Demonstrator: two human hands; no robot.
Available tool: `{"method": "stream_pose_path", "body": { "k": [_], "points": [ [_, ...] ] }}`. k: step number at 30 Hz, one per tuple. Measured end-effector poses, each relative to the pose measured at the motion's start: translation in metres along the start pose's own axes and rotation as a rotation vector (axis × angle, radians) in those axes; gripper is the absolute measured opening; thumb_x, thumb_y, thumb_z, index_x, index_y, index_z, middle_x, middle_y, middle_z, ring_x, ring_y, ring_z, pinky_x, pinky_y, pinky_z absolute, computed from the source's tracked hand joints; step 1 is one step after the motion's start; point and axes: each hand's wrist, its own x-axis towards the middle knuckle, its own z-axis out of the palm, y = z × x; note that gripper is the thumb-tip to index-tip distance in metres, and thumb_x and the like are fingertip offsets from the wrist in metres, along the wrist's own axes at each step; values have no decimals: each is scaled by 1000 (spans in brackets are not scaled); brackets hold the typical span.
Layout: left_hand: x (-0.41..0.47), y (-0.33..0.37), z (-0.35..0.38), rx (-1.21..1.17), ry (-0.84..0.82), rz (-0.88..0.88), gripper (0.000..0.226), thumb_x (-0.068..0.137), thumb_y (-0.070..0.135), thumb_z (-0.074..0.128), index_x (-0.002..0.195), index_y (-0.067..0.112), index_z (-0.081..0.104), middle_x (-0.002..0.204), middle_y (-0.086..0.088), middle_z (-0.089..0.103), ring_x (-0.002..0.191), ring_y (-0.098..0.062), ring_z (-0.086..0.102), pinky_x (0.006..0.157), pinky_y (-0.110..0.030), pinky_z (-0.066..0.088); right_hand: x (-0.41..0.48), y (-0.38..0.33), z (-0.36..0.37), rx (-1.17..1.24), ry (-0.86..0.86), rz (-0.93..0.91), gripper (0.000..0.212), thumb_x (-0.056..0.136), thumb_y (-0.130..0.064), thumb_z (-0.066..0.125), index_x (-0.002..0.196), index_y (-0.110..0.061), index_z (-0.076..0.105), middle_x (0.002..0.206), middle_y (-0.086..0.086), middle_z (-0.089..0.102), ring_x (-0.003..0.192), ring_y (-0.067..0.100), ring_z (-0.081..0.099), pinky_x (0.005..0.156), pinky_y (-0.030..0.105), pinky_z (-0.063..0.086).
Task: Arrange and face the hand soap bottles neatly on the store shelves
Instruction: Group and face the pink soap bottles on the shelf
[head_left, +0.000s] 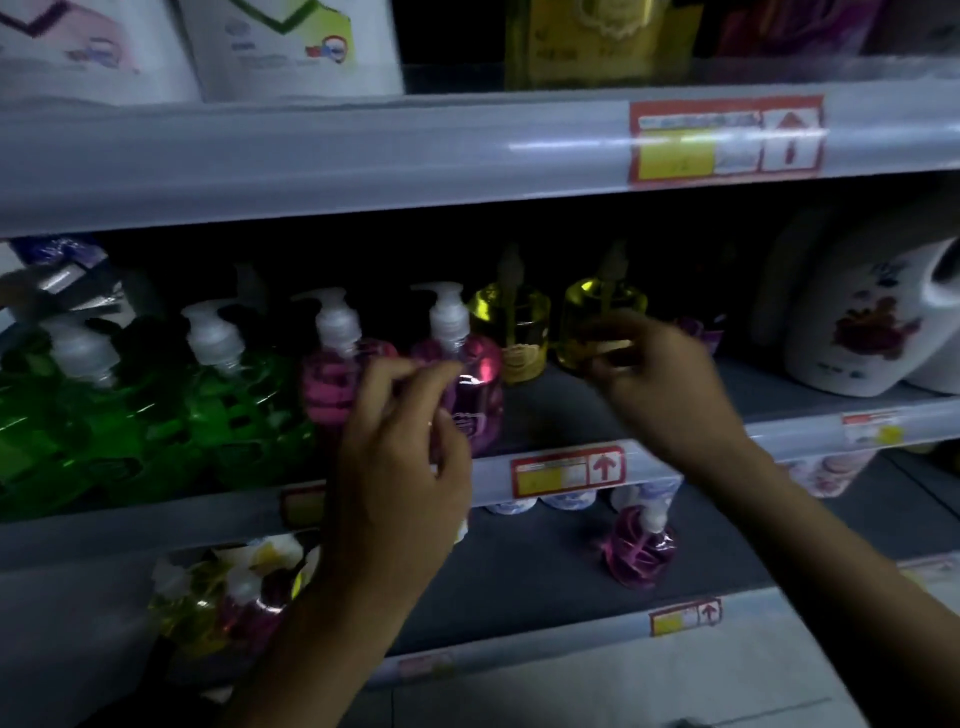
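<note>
- Left hand (400, 441) is raised in front of a pink bottle (475, 384) on the middle shelf (649, 467), fingers loosely curled; whether it grips is unclear.
- Right hand (660, 384) pinches the front of a yellow bottle (597, 317).
- Another yellow bottle (514, 327) stands between the hands.
- Green bottles (228, 395) stand left of the left hand.

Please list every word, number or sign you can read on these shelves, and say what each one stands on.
No words or numbers can be read; the picture is dim and blurred.
Red up-arrow sign: on the top shelf price tag.
Red up-arrow sign: on the middle shelf price tag.
Red up-arrow sign: on the lower shelf price tag.
Label on the pink soap bottle: blurred.
Label on the yellow soap bottle: blurred.
White packages on top: print blurred.
</note>
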Motion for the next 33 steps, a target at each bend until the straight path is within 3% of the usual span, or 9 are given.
{"method": "stream_pose_path", "body": {
  "k": [4,7,11,15,20,23,25,29,33],
  "points": [
    [17,46,57,-233,-279,-17,35,90,8,49,121,23,56,110,8,55,84,-8,55,69,-12,40,8,60,-59,-147,133,284,8,86,-15,61,91,-10,65,85,10,64,83,22,58,68,27,36],
    [45,73,118,-368,-463,-182,44,91,7,49,132,23,47,125,3,56,105,-15,58,87,-31,50,24,93,-73,-107,157,423,15,85,-15,62,93,-3,65,85,23,63,80,38,58,72,39,44],
    [81,99,187,-440,-690,-391,54,91,0,42,143,11,32,141,-12,44,120,-30,51,99,-42,45,52,120,-63,17,80,471,50,67,-32,61,107,-3,60,88,17,61,80,27,53,71,38,42],
    [100,113,220,-347,-724,-497,31,89,-4,41,119,-2,44,125,-20,49,117,-33,47,94,-34,38,68,134,-56,76,90,461,47,78,-17,58,123,-8,51,114,18,64,108,36,59,91,44,49],
    [111,116,233,-488,-744,-632,21,95,2,37,111,3,49,108,-16,49,102,-27,48,82,-28,36,70,146,-55,106,73,422,45,83,0,54,125,-8,42,120,23,61,115,42,55,97,53,45],
    [104,118,229,-531,-721,-662,34,91,-1,34,122,7,43,119,-16,52,105,-32,53,84,-35,48,65,153,-58,146,119,371,51,78,-1,57,125,-17,45,118,14,64,112,37,59,94,55,48],
    [90,123,221,-573,-740,-648,55,88,-4,33,140,15,29,131,-13,49,99,-28,58,70,-29,54,58,153,-61,182,166,339,57,77,-11,68,127,-29,46,119,4,65,110,28,61,94,52,51],
    [60,133,203,-576,-746,-621,82,85,-5,35,151,34,7,151,-8,34,126,-33,48,100,-45,47,33,141,-66,167,242,298,76,67,-25,86,132,-26,47,114,-4,67,104,18,64,92,42,53],
    [36,130,175,-534,-697,-594,87,80,-7,38,150,37,10,144,-12,44,122,-36,52,96,-47,50,12,129,-64,198,236,217,76,63,-24,89,128,-25,50,98,-16,65,88,-3,64,79,21,54]
  ]
}}
